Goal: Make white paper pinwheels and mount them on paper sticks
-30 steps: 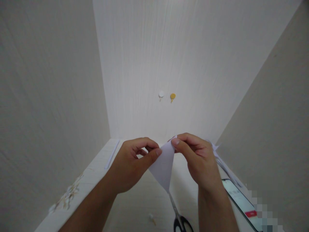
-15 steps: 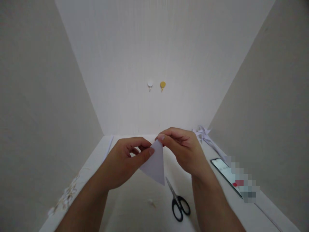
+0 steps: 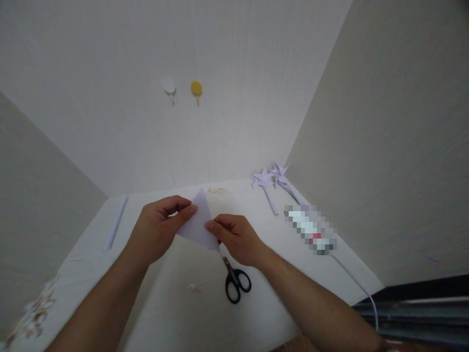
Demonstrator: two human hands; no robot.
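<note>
Both hands (image 3: pixel 157 232) (image 3: pixel 238 239) have lowered the folded paper (image 3: pixel 200 222) tableward.

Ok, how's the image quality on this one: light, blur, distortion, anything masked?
Head view: light is dim and even, brightest on the back wall, with no glare. Wide-angle distortion splays the walls outward. The left hand and right hand pinching the folded paper are sharp enough, as are the scissors. A pixelated patch masks something on the table. The floral print at the bottom left is smeared.
</note>
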